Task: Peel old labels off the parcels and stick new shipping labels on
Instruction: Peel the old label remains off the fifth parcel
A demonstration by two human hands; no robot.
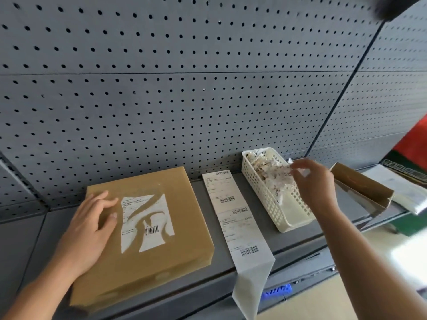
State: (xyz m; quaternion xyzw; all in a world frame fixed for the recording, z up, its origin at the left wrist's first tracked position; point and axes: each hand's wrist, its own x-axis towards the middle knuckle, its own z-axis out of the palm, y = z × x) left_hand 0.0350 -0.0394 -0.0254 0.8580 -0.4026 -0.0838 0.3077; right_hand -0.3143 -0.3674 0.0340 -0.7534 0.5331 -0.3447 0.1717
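Left hand (92, 225) lies flat on the near left part of the parcel (147, 271), fingers straight and slightly spread, pressing on the lid and gripping nothing. Its fingertips stop just beside the old label (147, 224).

The parcel is a flat brown box on the grey shelf (298, 241), its near corner reaching the shelf's front edge. The old label is stuck to the middle of the lid and is partly torn away. Ragged white patches remain, one bearing a barcode, with bare brown card showing between them.

Just right of the parcel lies a label strip (235, 218), a long white run of printed shipping labels with barcodes. It runs from the back of the shelf to the front, and its blank end hangs over the edge.

Right of the strip stands a white lattice basket (265, 197). A pile of torn paper (258, 163) fills its far end.

Right hand (316, 181) is held above the basket's right rim. Thumb and fingertips pinch a scrap (280, 175) of peeled label, which hangs over the basket.

Behind the shelf rises a grey pegboard (184, 88). An open carton (362, 183) sits to the right of the basket.
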